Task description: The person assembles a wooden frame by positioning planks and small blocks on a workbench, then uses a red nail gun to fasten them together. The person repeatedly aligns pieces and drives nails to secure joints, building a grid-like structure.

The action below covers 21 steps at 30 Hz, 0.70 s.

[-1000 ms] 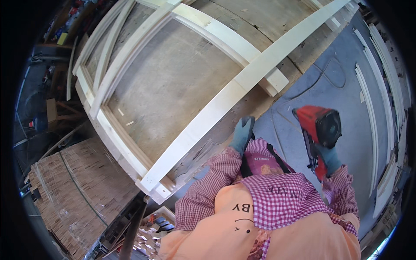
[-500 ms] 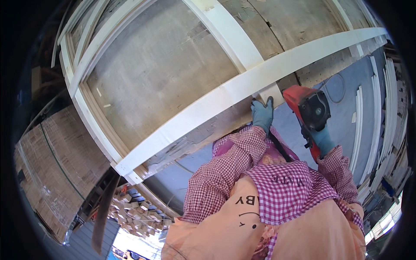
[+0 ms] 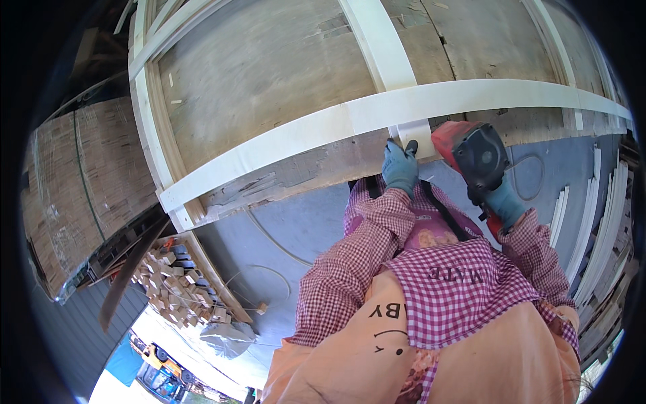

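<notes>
The pistol-shaped power tool (image 3: pixel 465 149) is red and black, the fabric gloves (image 3: pixel 402 170) blue-green, the long cloth sleeves (image 3: pixel 350 249) checked maroon-and-white.

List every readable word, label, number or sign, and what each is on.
I don't copy lettering; here is where it stands.
Purple checked cloth: dark capitals, upside down.
Peach garment: black capitals, upside down, above a curved line and dot.
Purple printed panel: pale lettering, too small.
Red and black power tool: none legible.
</notes>
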Tool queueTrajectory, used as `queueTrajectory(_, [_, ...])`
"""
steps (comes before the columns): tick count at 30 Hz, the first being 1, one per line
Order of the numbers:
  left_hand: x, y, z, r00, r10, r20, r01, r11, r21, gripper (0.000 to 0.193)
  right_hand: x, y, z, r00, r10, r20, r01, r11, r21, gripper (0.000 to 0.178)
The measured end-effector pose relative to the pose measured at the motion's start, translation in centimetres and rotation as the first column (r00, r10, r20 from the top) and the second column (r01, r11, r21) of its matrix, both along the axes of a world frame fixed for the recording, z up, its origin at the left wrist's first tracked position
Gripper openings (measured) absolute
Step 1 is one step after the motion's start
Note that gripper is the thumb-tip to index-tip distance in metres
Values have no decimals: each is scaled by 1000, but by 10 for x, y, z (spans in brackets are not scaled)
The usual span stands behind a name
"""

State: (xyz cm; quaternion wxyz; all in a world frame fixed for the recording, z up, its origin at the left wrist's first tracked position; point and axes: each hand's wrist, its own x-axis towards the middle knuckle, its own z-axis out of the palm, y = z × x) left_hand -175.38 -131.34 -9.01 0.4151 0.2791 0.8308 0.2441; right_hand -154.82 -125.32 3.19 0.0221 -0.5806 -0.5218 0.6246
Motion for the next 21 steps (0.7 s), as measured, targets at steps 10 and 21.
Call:
queueTrajectory(10, [-18,-4,-3,994,-46,98,37,996,86,41,12,3,-25,984,-154,-86,144,983,-114,32])
queueTrajectory(21, [-19,-4,-8,993,-45,111,33,993,112,41,-11,-8,-10,971,-220,-91,207,970,-127,24])
